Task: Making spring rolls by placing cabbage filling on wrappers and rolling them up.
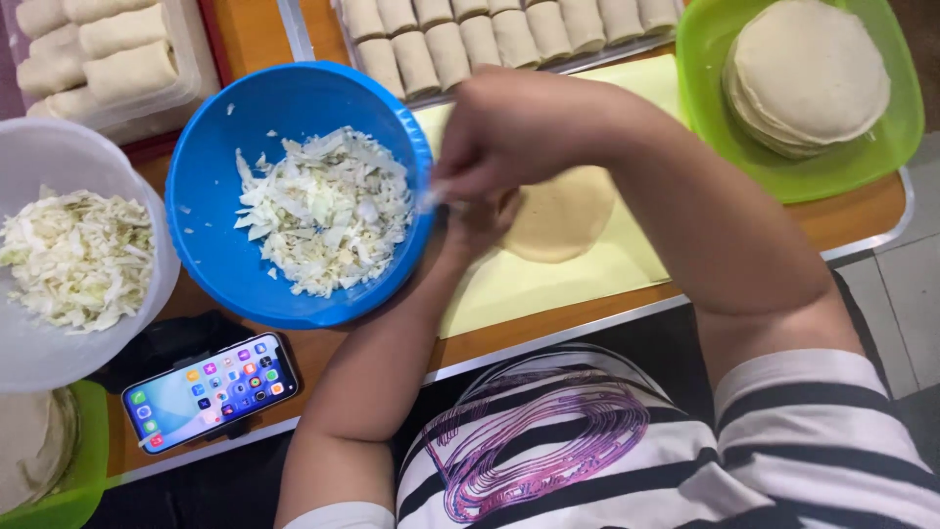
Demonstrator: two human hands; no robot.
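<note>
Seen from the head camera, a person's right hand [509, 132], fingers bunched and pinching something small and pale, hovers over a round wrapper [560, 217] lying on a yellow mat [548, 284]; the left hand [477, 217], mostly hidden beneath, cannot be read. A blue bowl [211, 186] of shredded cabbage [328, 211] sits just beside them

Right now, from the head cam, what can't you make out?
- Left hand: mostly hidden under the right hand; its grip can't be told.
- Wrapper: near edge covered by both hands.
- Thing at the right hand's fingers: blurred, too small to tell.
- White bowl and roll tray: cut off by the left and top edges.
- Phone: its stand hidden beneath it.
</note>
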